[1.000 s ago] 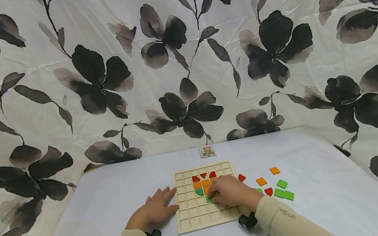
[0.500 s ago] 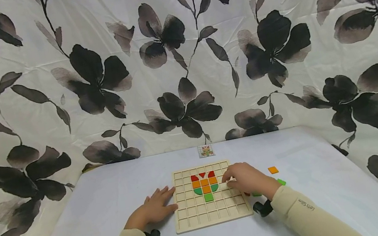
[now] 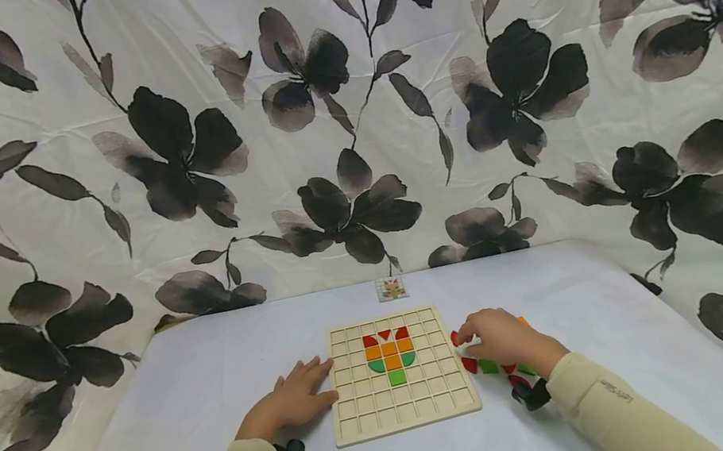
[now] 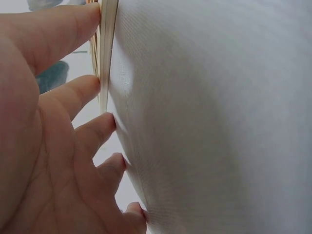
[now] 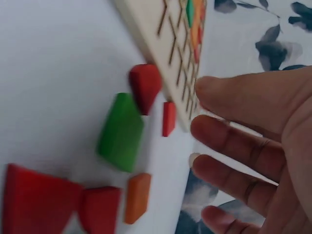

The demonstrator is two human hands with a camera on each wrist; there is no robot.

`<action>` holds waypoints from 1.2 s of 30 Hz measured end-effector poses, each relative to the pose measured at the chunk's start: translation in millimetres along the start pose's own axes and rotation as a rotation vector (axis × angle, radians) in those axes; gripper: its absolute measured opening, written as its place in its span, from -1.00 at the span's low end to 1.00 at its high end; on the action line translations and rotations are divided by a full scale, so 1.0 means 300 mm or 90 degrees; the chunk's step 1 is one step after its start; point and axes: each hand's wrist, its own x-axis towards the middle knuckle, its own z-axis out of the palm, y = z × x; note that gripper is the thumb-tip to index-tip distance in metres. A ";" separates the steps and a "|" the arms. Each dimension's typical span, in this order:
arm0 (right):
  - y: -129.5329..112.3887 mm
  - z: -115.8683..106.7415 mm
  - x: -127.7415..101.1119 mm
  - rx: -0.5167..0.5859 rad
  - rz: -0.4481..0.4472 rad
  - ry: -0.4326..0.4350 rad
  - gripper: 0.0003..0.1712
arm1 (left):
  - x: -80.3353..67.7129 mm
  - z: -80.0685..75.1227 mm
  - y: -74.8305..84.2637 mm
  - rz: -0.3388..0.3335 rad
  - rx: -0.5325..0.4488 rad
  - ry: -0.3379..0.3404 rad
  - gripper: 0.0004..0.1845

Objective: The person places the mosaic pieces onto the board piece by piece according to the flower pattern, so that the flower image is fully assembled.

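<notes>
A pale wooden grid board (image 3: 367, 422) lies on the white cloth. Red, orange and green tiles form a figure in its upper middle, with a light green square tile (image 3: 397, 377) lowest. My left hand (image 3: 290, 396) is spread flat at the board's left side; in the left wrist view its thumb and forefinger tips press the board's edge (image 4: 108, 53). Over the loose tiles to the board's right hovers my right hand (image 3: 506, 335). Its fingers are parted and nothing shows between them in the right wrist view, where a red tile (image 5: 145, 87) and a green tile (image 5: 121, 134) lie close by.
More loose tiles lie right of the board, including an orange tile (image 5: 138, 197) and a red tile (image 5: 41, 202). A small pattern card (image 3: 391, 289) lies near the table's back edge. Behind the table hangs a floral cloth (image 3: 339, 100).
My right hand has left the light green square tile on the board and moved right to over the loose tiles. The left hand has stayed at the board's edge.
</notes>
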 end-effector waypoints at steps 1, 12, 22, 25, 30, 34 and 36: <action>0.004 0.005 -0.002 -0.002 0.011 -0.007 -0.82 | 0.000 0.001 -0.002 -0.001 0.000 -0.001 -0.28; 0.005 0.040 -0.017 -0.017 0.016 -0.027 -0.83 | 0.003 0.007 -0.014 0.009 -0.001 0.010 -0.29; -0.002 0.042 -0.010 0.089 0.040 -0.023 -0.87 | -0.008 -0.004 -0.002 0.019 -0.003 0.007 -0.30; -0.005 0.035 -0.005 0.118 0.028 -0.020 -0.83 | -0.010 -0.005 0.001 0.017 -0.002 0.006 -0.30; -0.018 0.025 0.011 0.155 -0.001 -0.010 -0.89 | -0.009 -0.009 0.005 0.014 -0.002 0.005 -0.29; -0.039 0.027 0.030 0.186 -0.015 -0.009 -0.91 | -0.011 -0.010 0.007 0.015 -0.001 0.006 -0.30; -0.050 0.030 0.039 0.201 -0.025 -0.011 -0.90 | -0.013 -0.011 0.008 0.015 -0.004 0.004 -0.30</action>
